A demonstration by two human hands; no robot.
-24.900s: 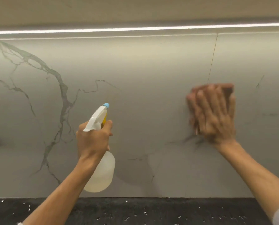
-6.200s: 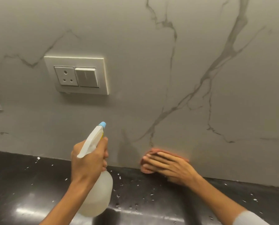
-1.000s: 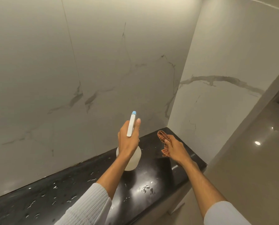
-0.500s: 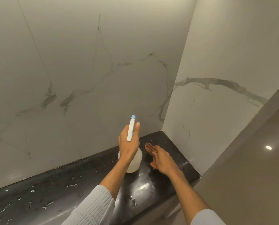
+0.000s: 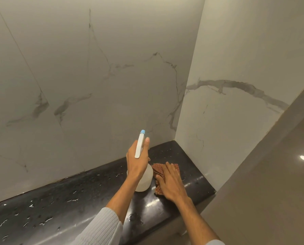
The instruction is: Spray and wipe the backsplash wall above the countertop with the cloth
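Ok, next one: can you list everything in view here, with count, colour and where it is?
spray bottle: one, translucent white with a blue nozzle tip, upright over the countertop near the corner
cloth: one, reddish-brown check, flat on the countertop just right of the bottle
countertop: one, black with white flecks, along the foot of the walls
backsplash wall: one, white marble with grey veins, behind the countertop
side wall: one, the same marble, at the right end
floor: glossy beige with a light reflection, far right
sleeves: two, pale ribbed, bottom edge
left hand: grips the spray bottle's neck
right hand: presses flat on the cloth
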